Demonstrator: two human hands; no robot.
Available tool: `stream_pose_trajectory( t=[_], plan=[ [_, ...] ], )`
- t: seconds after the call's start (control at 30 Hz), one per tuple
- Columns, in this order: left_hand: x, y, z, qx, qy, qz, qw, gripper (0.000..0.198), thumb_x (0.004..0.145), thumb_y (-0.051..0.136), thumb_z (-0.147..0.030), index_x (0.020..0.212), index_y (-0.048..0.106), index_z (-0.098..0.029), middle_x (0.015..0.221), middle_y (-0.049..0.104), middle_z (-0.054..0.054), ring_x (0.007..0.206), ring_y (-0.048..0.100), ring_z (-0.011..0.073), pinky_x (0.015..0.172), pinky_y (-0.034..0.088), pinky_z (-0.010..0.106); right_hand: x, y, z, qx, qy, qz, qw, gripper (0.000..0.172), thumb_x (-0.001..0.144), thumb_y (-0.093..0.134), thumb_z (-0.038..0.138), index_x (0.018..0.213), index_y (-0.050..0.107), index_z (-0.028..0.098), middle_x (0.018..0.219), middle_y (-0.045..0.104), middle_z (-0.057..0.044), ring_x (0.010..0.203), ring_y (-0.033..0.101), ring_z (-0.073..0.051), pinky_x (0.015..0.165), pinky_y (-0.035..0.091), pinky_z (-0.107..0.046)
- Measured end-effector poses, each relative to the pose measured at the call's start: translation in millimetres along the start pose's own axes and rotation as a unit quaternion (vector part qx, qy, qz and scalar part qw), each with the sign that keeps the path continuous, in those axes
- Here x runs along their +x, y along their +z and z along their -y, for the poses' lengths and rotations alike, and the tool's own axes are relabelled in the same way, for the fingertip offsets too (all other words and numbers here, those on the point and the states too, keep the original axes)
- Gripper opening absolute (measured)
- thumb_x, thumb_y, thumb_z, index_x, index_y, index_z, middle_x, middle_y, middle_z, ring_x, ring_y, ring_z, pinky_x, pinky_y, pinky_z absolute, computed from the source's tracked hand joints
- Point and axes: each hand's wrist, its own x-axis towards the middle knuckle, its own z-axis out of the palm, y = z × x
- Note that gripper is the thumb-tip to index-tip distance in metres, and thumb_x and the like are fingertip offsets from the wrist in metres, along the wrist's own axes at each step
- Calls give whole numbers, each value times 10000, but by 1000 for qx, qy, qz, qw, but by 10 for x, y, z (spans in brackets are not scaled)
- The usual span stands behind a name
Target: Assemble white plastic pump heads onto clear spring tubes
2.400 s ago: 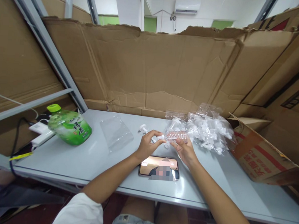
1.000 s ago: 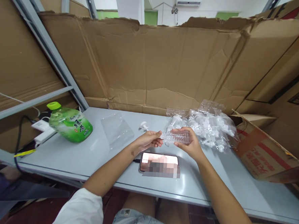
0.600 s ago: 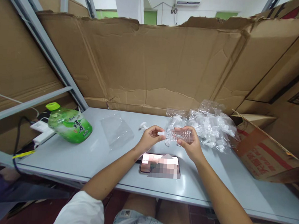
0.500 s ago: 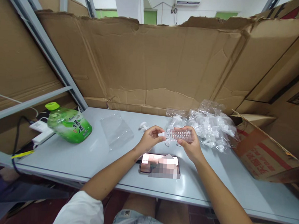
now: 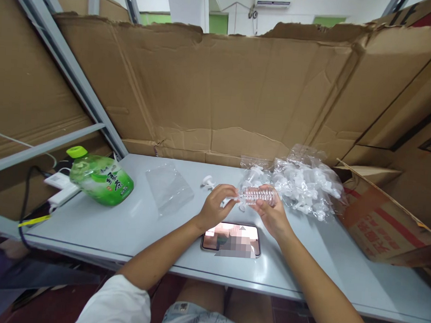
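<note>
A small clear ridged plastic bottle (image 5: 259,197) lies sideways in the air above the table. My right hand (image 5: 275,215) is closed around its body and base, thumb on the near side. At the neck end, my left hand (image 5: 216,206) has its thumb and fingers bent together in a pinch. These fingers hide most of the bottle's white cap. Just beyond the left hand, a loose white plastic pump-like piece (image 5: 208,182) lies on the table. Another small white piece (image 5: 242,208) shows beneath the bottle, partly hidden.
Clear bags of white plastic parts (image 5: 305,186) lie behind my right hand. A flat clear bag (image 5: 169,188) and a green tea bottle (image 5: 103,178) are on the left. A phone (image 5: 230,239) lies in front of me. Cardboard (image 5: 249,90) walls the back; a carton (image 5: 387,221) stands right.
My left fingers have shifted around the neck end, covering the white cap that showed before. The bottle stays in my right hand in nearly the same place.
</note>
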Motion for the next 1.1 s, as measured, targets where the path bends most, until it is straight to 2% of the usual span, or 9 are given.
stream_pose_trajectory(
  t=[0.13, 0.23, 0.43, 0.57, 0.67, 0.73, 0.83, 0.93, 1.1],
  plan=[
    [21, -13, 26, 33, 87, -11, 996, 104, 793, 614, -137, 875, 595, -198, 889, 656, 56, 882, 610, 171, 802, 487, 337, 15, -24, -42, 42, 41, 2, 998, 346, 644, 780, 301, 912, 565, 262, 928, 707, 7, 890, 668, -194, 832, 511, -365],
    [45, -32, 13, 24, 90, -1, 996, 136, 784, 639, -158, 911, 604, -190, 901, 667, 59, 884, 617, 172, 802, 495, 337, 36, -58, -64, 61, 66, 5, 996, 269, 691, 749, 289, 901, 587, 243, 935, 713, -6, 898, 665, -182, 842, 505, -344],
    [31, -26, 17, -38, -64, 17, 997, 182, 782, 655, -216, 961, 643, -187, 956, 683, 66, 921, 629, 174, 831, 503, 310, 37, -42, -38, 63, 55, -27, 996, 293, 662, 769, 268, 889, 585, 243, 896, 707, 5, 866, 664, -174, 819, 521, -342],
    [2, 31, 87, -135, -200, 13, 970, 301, 755, 683, -289, 1025, 624, -169, 1009, 673, 82, 932, 638, 182, 819, 521, 293, 14, 4, 4, 43, 26, -47, 998, 360, 618, 797, 253, 885, 556, 255, 836, 690, 28, 826, 660, -162, 795, 528, -336],
    [-4, 49, 122, -149, -233, 42, 960, 269, 773, 659, -317, 992, 643, -161, 981, 674, 78, 838, 646, 158, 756, 534, 272, 10, 10, 17, 25, 8, -46, 999, 376, 610, 801, 259, 885, 544, 260, 833, 683, 33, 794, 657, -150, 783, 524, -332],
    [3, 42, 119, -126, -202, 50, 970, 242, 786, 645, -296, 992, 648, -169, 971, 665, 71, 829, 636, 150, 734, 537, 266, 12, 7, 18, 22, 8, -47, 999, 377, 609, 802, 262, 884, 544, 260, 838, 682, 33, 786, 656, -149, 772, 523, -327],
    [24, 19, 82, -63, -87, 37, 994, 173, 800, 623, -212, 969, 653, -188, 941, 646, 62, 893, 611, 158, 771, 526, 287, 15, 8, 16, 35, 18, -49, 998, 368, 605, 806, 258, 873, 553, 255, 833, 682, 33, 801, 653, -153, 779, 522, -329],
    [41, 9, 33, -25, 2, 15, 1000, 139, 806, 596, -134, 921, 647, -194, 913, 631, 57, 910, 600, 159, 823, 501, 321, 15, 9, 7, 51, 29, -43, 997, 346, 613, 802, 259, 867, 567, 253, 829, 686, 33, 811, 653, -155, 784, 519, -328],
    [34, 24, -31, -41, 7, 5, 999, 177, 789, 627, -152, 962, 623, -187, 942, 619, 73, 937, 593, 176, 847, 493, 345, 11, -11, -19, 67, 43, -18, 997, 299, 668, 768, 282, 899, 582, 251, 896, 700, 10, 870, 656, -174, 807, 509, -336]
  ],
)
